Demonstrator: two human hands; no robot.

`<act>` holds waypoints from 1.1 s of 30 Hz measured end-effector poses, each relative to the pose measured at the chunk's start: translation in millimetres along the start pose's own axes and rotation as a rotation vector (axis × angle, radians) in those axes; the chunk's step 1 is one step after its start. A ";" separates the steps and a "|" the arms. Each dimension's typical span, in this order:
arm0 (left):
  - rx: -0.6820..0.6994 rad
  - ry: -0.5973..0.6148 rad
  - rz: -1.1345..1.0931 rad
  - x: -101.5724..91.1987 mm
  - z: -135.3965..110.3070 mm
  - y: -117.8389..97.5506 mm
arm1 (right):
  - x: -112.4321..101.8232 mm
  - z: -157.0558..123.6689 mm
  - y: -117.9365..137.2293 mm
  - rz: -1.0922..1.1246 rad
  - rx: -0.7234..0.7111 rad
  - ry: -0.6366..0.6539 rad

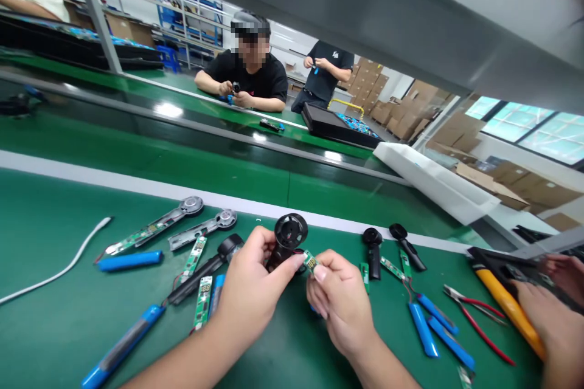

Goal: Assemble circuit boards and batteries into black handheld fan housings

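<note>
My left hand (249,279) is closed round a black fan housing (288,238) with a round head, held just above the green mat. My right hand (340,298) pinches a small green circuit board (311,262) right beside that housing, with thin wires running between them. Both hands meet at the middle of the view. Around them lie blue cylindrical batteries (130,260), more green boards (201,301) and other black fan bodies (373,242).
Red-handled cutters (474,310) and a yellow-handled tool (506,301) lie at the right, where another person's hands (554,316) work. A white cable (68,264) is at left. Beyond run a green conveyor (182,164), a white foam tray (433,179) and two people in black.
</note>
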State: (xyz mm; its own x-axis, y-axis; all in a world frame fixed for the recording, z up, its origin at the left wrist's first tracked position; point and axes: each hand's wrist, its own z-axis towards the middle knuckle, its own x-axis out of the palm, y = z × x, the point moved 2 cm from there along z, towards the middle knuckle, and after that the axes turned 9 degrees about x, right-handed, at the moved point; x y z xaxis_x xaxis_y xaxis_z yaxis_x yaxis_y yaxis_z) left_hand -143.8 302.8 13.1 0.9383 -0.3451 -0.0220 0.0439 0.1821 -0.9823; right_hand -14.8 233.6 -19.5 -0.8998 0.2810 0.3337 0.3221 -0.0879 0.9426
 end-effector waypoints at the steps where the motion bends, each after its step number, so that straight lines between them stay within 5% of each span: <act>1: 0.009 0.002 0.029 -0.6 -0.8 -0.9 | -0.2 0.1 -0.4 -0.005 -0.004 0.001; 17: 0.115 0.000 0.248 -2.7 -8.7 -2.0 | -1.0 -2.8 -4.0 -0.012 -0.023 0.036; 33: 0.092 0.026 0.110 -2.5 -6.2 -6.4 | -0.7 -4.7 -4.8 0.015 -0.072 0.045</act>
State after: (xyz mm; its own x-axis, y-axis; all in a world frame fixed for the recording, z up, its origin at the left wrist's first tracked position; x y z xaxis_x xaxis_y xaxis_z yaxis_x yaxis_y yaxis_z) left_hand -148.5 296.8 18.2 0.9299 -0.3423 -0.1347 -0.0264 0.3032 -0.9526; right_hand -17.1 229.3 -24.2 -0.9078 0.2364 0.3464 0.3150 -0.1609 0.9354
